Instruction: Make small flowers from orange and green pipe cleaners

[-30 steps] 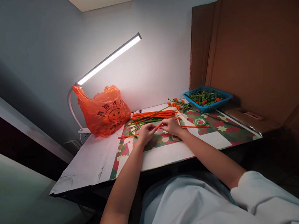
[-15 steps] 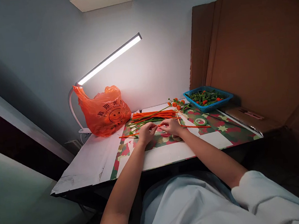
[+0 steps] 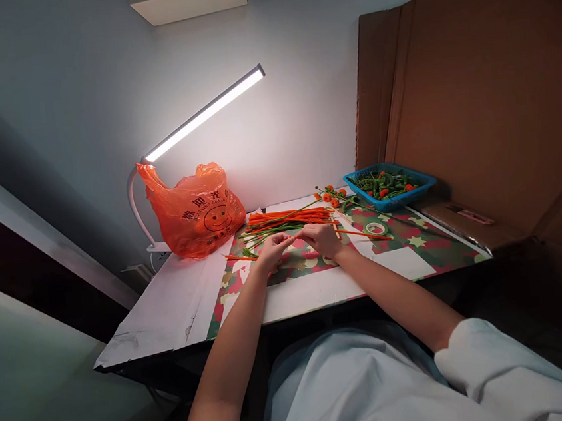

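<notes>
Centrally, left hand (image 3: 274, 250) and right hand (image 3: 321, 238) are pinching an orange stem (image 3: 364, 234), a stem bundle (image 3: 292, 217) lying at twelve o'clock.

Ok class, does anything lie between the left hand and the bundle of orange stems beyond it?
Yes: some green stems lie along the near side of the orange bundle, between it and the left hand.

Beyond the fingers (image 3: 308, 230), a pale wall (image 3: 310, 107) is lit by a lamp (image 3: 205, 113) placed to their left. High above them, a white box (image 3: 189, 4) is seen against the wall. Beneath them, a table (image 3: 163, 306) is partly covered by a patterned sheet (image 3: 450, 250). To their right, cardboard (image 3: 484, 95) is stood upright.
</notes>
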{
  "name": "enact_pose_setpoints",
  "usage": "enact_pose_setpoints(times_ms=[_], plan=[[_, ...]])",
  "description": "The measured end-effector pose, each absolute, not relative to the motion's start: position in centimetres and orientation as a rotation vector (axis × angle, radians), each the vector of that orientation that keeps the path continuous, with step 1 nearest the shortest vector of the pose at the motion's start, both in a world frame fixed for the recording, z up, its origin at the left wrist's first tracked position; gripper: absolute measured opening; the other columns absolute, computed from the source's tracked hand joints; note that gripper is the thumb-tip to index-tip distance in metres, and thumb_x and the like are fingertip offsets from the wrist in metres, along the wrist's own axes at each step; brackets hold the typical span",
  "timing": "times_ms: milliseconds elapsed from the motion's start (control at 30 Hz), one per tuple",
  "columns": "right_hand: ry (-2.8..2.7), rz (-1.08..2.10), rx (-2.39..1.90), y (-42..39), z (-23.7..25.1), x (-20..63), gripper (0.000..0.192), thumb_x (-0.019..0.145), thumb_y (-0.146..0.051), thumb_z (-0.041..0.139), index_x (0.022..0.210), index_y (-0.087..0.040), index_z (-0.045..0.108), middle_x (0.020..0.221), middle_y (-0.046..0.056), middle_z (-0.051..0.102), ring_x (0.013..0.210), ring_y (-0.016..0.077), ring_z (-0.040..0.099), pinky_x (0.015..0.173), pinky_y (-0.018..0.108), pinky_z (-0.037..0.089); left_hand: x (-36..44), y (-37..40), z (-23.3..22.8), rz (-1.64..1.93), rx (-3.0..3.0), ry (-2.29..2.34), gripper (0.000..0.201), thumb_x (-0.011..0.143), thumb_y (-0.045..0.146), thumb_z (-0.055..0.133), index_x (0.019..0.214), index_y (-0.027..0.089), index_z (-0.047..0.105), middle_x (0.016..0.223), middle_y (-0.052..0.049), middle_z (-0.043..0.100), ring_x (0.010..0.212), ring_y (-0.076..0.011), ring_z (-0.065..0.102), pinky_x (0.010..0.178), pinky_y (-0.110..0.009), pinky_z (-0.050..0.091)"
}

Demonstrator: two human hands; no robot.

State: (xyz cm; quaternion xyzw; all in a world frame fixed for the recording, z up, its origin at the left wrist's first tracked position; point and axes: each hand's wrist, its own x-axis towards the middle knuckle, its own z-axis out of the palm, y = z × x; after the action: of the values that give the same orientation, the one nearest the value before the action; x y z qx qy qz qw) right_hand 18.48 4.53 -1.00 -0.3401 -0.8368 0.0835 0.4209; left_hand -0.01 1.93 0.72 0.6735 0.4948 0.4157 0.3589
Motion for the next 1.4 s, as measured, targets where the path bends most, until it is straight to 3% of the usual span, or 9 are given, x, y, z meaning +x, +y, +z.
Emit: enact_pose_setpoints(times_ms=[133,333,567,733,1100,1400], plan=[[-2.028,0.456,-1.035,4.9,-1.3,18.5,0.018,0.082,-0.035,0.061,0.087,-0.021,0.072,0.071,0.003,0.068,0.063,0.015,0.057,0.057,0.024,0.034,0.3,2.2,0.1,1.205,2.058,1.357,0.03,0.078,0.043,0.061,0.065,0.017,0.056,0.054,0.003,0.047,0.05,-0.0091,0.04,0.047,-0.022,0.031],[-1.977,0.76,-0.994,6.1,-1.9,18.5,0.038,0.084,-0.048,0.05,0.069,-0.018,0.067,0.059,0.0,0.059,0.057,0.0128,0.051,0.053,0.023,0.033,0.1,2.2,-0.4,1.229,2.511,1.484,0.015,0.085,0.027,0.055,0.075,0.019,0.064,0.072,-0.002,0.062,0.064,-0.0127,0.051,0.06,-0.024,0.036],[-1.817,1.094,-0.892,6.0,-1.5,18.4,0.037,0.073,-0.052,0.059,0.067,-0.015,0.063,0.062,0.0,0.056,0.054,0.0107,0.048,0.05,0.023,0.036,0.1,2.2,-0.2,1.13,2.776,1.51,0.019,0.09,0.027,0.052,0.082,0.023,0.068,0.08,-0.003,0.065,0.075,-0.0151,0.057,0.063,-0.025,0.036],[-1.715,1.26,-0.933,5.7,-1.2,18.4,0.038,0.067,-0.051,0.066,0.076,-0.015,0.064,0.064,-0.001,0.055,0.048,0.0077,0.041,0.043,0.021,0.033,0.2,2.2,-0.2,1.137,2.801,1.49,0.019,0.091,0.027,0.053,0.082,0.023,0.069,0.079,-0.003,0.063,0.075,-0.0155,0.057,0.064,-0.025,0.036],[-1.743,1.001,-0.845,6.2,-1.6,18.1,0.03,0.071,-0.045,0.064,0.074,-0.016,0.061,0.07,0.001,0.06,0.064,0.0132,0.052,0.059,0.026,0.041,0.5,2.3,0.0,1.265,2.416,1.402,0.017,0.084,0.03,0.058,0.074,0.018,0.065,0.071,-0.002,0.063,0.064,-0.0122,0.052,0.06,-0.023,0.037],[-1.803,0.64,-0.767,4.5,-1.2,17.2,0.016,0.081,-0.032,0.056,0.073,-0.018,0.059,0.069,0.002,0.059,0.063,0.0133,0.05,0.057,0.026,0.037,-0.5,1.7,1.6,0.945,1.677,1.3,0.037,0.072,0.053,0.066,0.07,0.016,0.059,0.052,0.006,0.042,0.039,-0.0054,0.031,0.04,-0.02,0.025]])
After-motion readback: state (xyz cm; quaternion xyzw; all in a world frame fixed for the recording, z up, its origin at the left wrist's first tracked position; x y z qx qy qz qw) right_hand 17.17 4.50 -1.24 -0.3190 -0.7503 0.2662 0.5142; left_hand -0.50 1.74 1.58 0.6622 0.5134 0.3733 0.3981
